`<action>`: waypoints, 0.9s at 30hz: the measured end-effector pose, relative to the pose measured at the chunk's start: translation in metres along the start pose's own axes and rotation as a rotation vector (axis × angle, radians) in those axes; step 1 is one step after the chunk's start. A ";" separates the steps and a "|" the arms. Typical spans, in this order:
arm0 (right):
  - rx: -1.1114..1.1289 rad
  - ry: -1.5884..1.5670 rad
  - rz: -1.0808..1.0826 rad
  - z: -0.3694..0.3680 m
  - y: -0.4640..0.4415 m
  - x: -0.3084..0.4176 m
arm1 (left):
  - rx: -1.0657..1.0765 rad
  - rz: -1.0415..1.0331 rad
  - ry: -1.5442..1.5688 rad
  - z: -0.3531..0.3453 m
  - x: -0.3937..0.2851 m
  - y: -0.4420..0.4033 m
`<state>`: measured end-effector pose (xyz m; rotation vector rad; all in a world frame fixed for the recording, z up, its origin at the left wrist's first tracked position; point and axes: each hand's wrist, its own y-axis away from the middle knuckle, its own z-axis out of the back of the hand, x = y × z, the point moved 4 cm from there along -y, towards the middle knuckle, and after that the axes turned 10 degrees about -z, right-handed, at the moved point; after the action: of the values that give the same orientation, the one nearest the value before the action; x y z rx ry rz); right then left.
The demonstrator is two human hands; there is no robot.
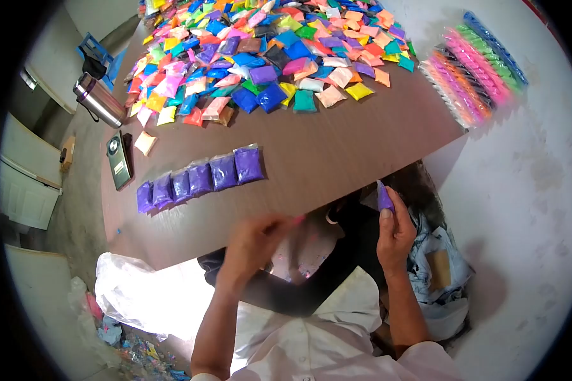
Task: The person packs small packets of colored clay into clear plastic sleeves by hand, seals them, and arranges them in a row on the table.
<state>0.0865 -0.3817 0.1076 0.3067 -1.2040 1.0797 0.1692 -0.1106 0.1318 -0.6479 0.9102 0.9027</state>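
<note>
A purple packet [385,199] stands up between the thumb and fingers of my right hand [395,235], just off the table's front edge. My left hand [254,244] is smeared by motion over the front edge, and its fingers cannot be made out clearly. A small pinkish spot shows at its fingertips, too blurred to name. Behind my left hand, several purple packets [199,178] lie side by side in a slanting row on the brown table [311,152].
A large heap of coloured packets [260,75] covers the back of the table. A steel flask [100,100], a phone [119,160] and a loose peach packet [145,143] sit at the left. Bagged coloured bundles [480,70] lie at the right. Clear plastic [133,292] hangs below the front left edge.
</note>
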 end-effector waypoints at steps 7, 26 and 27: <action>0.051 0.057 0.095 -0.024 -0.005 0.032 | -0.225 0.052 -0.033 0.033 0.026 0.018; 0.368 0.527 0.476 -0.131 0.018 0.052 | -0.670 0.016 -0.159 0.116 0.071 0.083; 0.371 0.535 0.483 -0.128 0.018 0.055 | -0.722 0.013 -0.217 0.117 0.082 0.084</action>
<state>0.1465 -0.2550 0.0995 -0.0064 -0.5987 1.6832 0.1661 0.0537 0.1074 -1.1307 0.3746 1.2965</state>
